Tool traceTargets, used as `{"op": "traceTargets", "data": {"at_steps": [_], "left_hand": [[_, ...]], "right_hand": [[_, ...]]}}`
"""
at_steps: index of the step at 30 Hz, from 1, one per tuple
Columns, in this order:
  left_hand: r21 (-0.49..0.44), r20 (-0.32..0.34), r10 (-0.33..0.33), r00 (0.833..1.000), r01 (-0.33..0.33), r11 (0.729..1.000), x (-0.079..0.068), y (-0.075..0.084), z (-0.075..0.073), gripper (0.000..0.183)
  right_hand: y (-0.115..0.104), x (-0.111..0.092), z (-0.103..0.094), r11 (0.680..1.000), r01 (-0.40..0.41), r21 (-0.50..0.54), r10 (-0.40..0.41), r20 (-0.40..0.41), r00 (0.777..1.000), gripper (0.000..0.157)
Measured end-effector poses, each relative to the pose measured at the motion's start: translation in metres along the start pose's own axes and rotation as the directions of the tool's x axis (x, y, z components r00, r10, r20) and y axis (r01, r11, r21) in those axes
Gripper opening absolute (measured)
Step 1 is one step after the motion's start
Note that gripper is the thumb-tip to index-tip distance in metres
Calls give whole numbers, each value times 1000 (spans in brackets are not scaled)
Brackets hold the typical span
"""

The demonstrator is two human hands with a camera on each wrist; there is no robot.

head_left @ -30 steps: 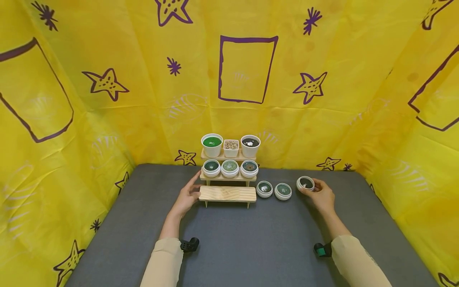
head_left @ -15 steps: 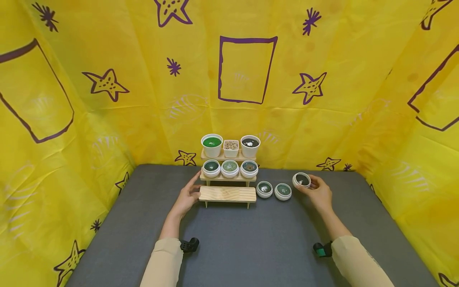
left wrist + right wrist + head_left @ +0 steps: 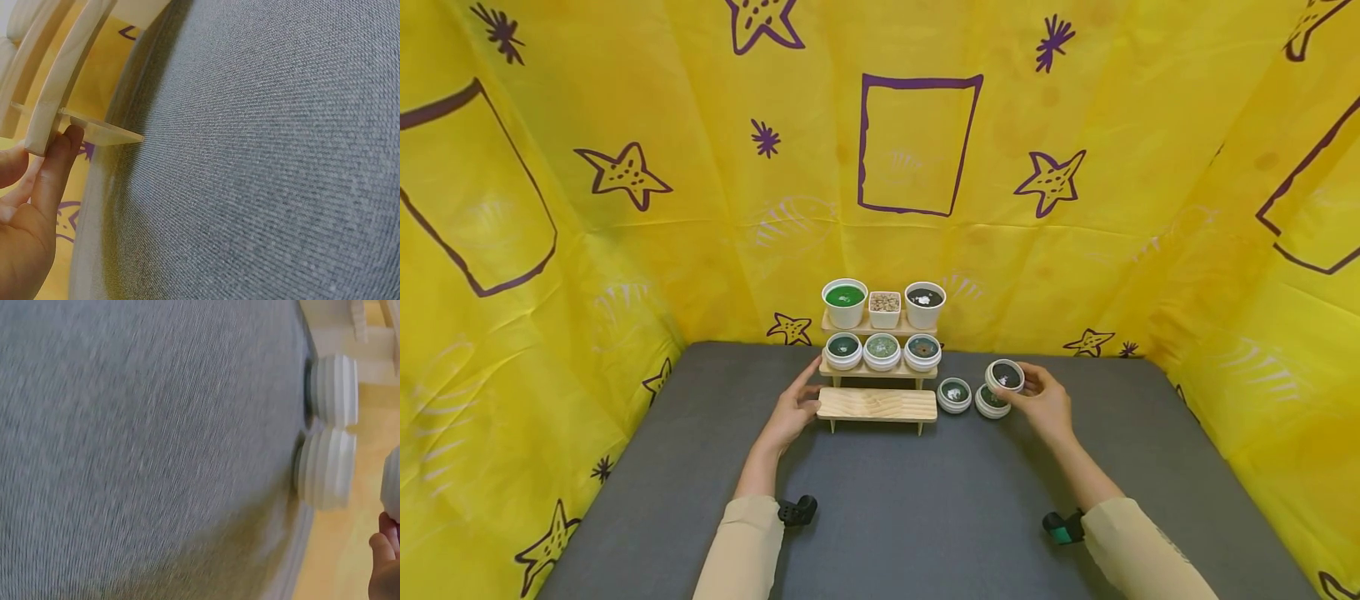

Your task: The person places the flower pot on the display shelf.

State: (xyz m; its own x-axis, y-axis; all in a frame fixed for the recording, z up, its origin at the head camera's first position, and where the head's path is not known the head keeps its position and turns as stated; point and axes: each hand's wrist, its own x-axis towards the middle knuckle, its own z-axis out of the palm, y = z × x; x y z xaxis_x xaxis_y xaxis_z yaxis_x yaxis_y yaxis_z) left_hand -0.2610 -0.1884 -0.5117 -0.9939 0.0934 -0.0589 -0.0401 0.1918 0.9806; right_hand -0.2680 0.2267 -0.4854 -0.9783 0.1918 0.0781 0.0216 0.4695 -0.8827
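My right hand point(image 3: 1043, 407) grips a small white ribbed pot point(image 3: 1004, 376) with dark filling, held above the table. In the head view it overlaps a similar pot point(image 3: 991, 405) with green filling standing below. Beside that one sits another small pot point(image 3: 954, 395), close to the stand's right end. My left hand point(image 3: 790, 412) pinches the left end of the low front step point(image 3: 877, 405) of a tiered wooden stand, which carries nothing. In the left wrist view the thumb and fingers point(image 3: 55, 172) lie on either side of the board's end point(image 3: 41, 134).
The stand's middle step point(image 3: 877, 372) bears a row of small round pots point(image 3: 882, 352). On the top step point(image 3: 897, 327) are two taller cups point(image 3: 844, 304) and a square cup of pebbly bits point(image 3: 884, 309). Yellow patterned cloth point(image 3: 917, 150) hangs behind the grey table point(image 3: 880, 517).
My right hand has moved left toward the stand with the dark-filled pot, which now overlaps the nearer standing pot. My left hand stays at the front step.
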Motion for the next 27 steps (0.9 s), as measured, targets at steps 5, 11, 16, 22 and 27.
{"op": "traceTargets", "data": {"at_steps": [5, 11, 16, 22, 27], "left_hand": [[-8, -1, 2, 1000, -2, 1000, 0, -1, 0, 80], [2, -3, -1, 1000, 1, 1000, 0, 0, 0, 79], [-2, -5, -1, 1000, 1, 1000, 0, 0, 1, 79], [0, -9, -5, 1000, 5, 1000, 0, 0, 1, 79], [1, -5, 0, 1000, 0, 1000, 0, 0, 1, 79]], "right_hand": [[-9, -6, 9, 1000, 21, 18, -22, 48, 999, 67], [-18, -15, 24, 998, 49, 50, -54, 96, 994, 66], [-23, -23, 38, 996, 78, 41, -82, 129, 988, 63], [-26, -30, 55, 993, 102, 65, -111, 165, 980, 63], [-32, -34, 66, 988, 119, 102, -136, 181, 974, 62]]}}
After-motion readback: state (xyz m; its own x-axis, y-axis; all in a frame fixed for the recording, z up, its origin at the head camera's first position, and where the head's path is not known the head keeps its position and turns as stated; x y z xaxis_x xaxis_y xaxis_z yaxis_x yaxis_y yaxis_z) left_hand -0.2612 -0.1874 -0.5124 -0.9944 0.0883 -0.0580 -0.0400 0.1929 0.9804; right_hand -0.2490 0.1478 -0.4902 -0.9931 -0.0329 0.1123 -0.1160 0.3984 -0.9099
